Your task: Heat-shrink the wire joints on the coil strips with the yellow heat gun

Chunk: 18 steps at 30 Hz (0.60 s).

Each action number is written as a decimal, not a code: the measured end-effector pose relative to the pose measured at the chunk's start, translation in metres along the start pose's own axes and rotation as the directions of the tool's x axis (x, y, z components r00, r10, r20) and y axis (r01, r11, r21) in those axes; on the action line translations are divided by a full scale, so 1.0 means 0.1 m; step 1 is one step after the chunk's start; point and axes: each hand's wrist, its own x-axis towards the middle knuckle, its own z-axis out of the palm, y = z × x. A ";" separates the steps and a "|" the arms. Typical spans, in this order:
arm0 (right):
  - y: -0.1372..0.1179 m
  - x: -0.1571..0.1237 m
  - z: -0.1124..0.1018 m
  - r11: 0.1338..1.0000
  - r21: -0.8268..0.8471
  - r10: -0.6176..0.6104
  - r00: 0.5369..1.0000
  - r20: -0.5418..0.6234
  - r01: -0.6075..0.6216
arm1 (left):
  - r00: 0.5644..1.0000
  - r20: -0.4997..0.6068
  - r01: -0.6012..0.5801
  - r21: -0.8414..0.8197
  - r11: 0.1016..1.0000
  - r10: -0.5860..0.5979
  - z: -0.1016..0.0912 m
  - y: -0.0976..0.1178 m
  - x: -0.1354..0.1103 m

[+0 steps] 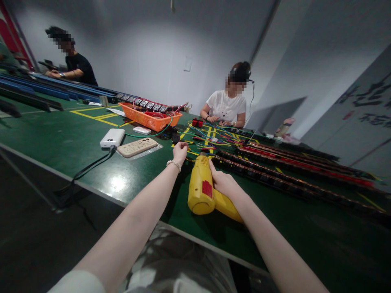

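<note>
A yellow heat gun (200,185) with a red label is in my right hand (224,183), its nozzle pointing away from me toward a bundle of coloured wires (206,142). My left hand (180,151) is closed at the near end of those wires, left of the nozzle. It seems to pinch a wire, but its fingertips are too small to make out clearly. Just beyond the left hand lies a small black connector (175,137). Long dark strips with copper-coloured edges (259,169) stretch from the wires toward the right.
An orange basket (146,118) stands at the back left. Nearer are a white power bank (112,138) with a black cable, a patterned phone case (137,147) and a small white item (142,130). Across the green table (88,173) a co-worker (227,103) handles wires; another person (79,67) works far left.
</note>
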 end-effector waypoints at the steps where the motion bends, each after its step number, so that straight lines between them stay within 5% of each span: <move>1: -0.02 0.02 0.00 1.000 0.003 -0.004 1.000 -0.006 0.004 | 1.000 -0.001 0.003 0.002 1.000 -0.003 0.00 0.00 0.00; 18: -0.26 0.32 0.02 0.999 0.007 -0.051 0.999 -0.009 0.051 | 0.996 0.046 0.071 0.066 0.995 -0.074 -0.02 -0.03 0.07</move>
